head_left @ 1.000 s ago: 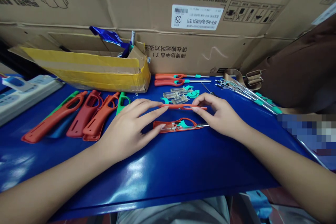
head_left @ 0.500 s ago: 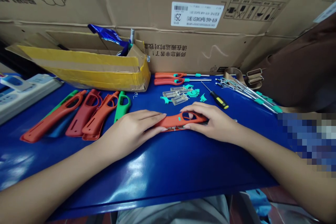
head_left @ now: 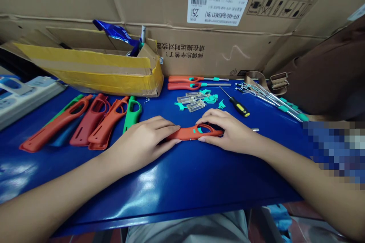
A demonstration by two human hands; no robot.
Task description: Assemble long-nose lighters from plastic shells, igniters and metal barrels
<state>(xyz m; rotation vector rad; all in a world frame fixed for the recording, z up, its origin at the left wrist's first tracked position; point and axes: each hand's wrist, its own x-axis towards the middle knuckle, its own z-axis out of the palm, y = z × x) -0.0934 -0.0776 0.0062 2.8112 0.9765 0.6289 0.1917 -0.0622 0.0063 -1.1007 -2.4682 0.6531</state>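
Note:
An orange long-necked lighter lies crosswise between my hands at the middle of the table. My left hand grips its handle end, thumb below and fingers on top. Around the trigger loop at the other end, my right hand is closed with thumb and fingers. A teal trigger piece shows inside the loop. Past my right hand the metal tube's tip sticks out; the rest of the tube is hidden. Just beyond lie clear fuel tanks and teal triggers.
Lighter handle shells in orange, red and green lie left. Two lighters, a screwdriver and several metal tubes with wires lie farther back. A yellow-taped box, a power strip and a large carton border the table.
The gap along the lighter's near edge has narrowed; the shell halves now sit together. The teal trigger shows more in the loop, and the tube tip is more visible. The view shifted slightly.

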